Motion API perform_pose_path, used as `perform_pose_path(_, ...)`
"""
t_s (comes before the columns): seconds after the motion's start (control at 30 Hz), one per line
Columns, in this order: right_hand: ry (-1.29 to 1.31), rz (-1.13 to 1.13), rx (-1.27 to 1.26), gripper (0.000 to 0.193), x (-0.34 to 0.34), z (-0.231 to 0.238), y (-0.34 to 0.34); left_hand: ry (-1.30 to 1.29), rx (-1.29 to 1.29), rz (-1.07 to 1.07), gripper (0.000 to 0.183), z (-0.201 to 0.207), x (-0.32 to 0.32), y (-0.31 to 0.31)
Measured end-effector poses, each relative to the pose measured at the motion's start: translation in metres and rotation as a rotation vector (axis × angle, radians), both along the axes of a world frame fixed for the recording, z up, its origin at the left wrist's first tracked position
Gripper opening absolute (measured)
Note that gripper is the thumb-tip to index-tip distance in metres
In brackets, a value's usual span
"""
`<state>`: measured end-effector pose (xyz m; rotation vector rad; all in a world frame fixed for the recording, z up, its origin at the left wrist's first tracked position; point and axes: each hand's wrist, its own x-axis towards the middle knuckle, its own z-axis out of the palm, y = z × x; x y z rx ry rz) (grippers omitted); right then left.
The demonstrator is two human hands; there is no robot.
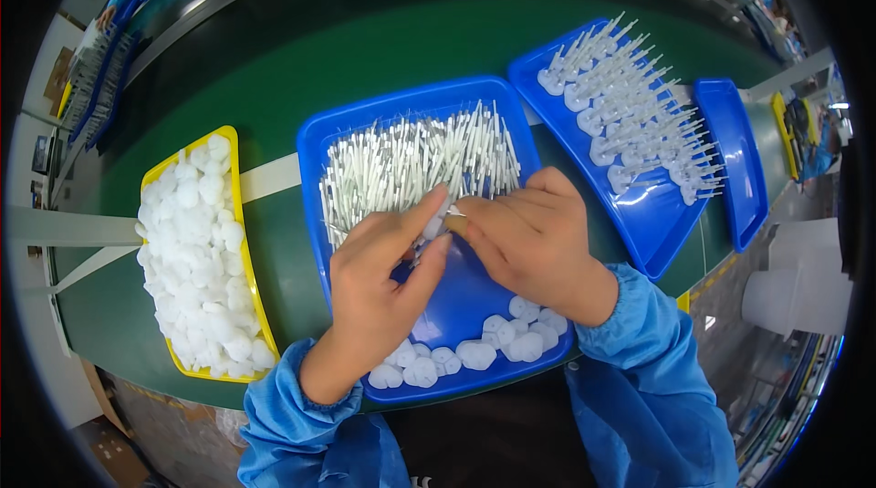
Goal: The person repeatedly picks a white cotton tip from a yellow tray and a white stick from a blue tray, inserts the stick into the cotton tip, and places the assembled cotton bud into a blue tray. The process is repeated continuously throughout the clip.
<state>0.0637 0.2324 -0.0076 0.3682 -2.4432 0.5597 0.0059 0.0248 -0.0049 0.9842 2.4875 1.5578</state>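
Observation:
My left hand (370, 278) and my right hand (543, 242) meet over a large blue tray (456, 296). Between the left thumb and forefinger is a small white plastic piece (433, 229), partly covered by the fingers. The right fingers are pinched beside it on a slim white part (455, 211); most of that part is hidden. Just beyond the hands, many thin white rods (411, 169) stand crowded in the tray's far half. Rounded white plastic discs (476, 355) lie along its near edge.
At left, a yellow tray (253, 283) is heaped with rounded white pieces (196, 251). A tilted blue tray (659, 233) at right holds rows of white discs with upright rods (630, 119). Another blue tray (735, 160) lies beyond it. All rest on a green table (265, 87).

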Motion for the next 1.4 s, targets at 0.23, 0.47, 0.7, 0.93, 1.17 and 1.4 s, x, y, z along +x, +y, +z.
perform_pose_path(0.23, -0.115, 0.058, -0.108, 0.036, 0.0, 0.004, 0.014, -0.223, 0.257, -0.046, 0.05, -0.01, -0.006, -0.001)
perform_pose_path(0.47, 0.036, 0.12, 0.005, 0.053, 0.003, 0.007, 0.008, -0.012, 0.206, -0.001, 0.058, -0.005, -0.007, -0.001)
perform_pose_path(0.7, -0.053, 0.169, -0.156, 0.05, 0.008, 0.005, 0.009, -0.011, 0.197, 0.009, 0.06, -0.005, -0.008, -0.004)
perform_pose_path(0.93, 0.033, 0.189, -0.094, 0.05, 0.009, 0.002, 0.015, -0.011, 0.176, -0.014, 0.063, -0.005, -0.007, -0.003)
perform_pose_path(1.17, -0.005, 0.121, -0.077, 0.045, 0.007, 0.008, 0.013, 0.032, 0.18, -0.089, 0.063, -0.005, -0.006, 0.0)
perform_pose_path(1.4, 0.005, 0.051, -0.037, 0.044, 0.012, 0.01, 0.021, -0.119, 0.341, -0.027, 0.061, -0.011, -0.01, -0.002)
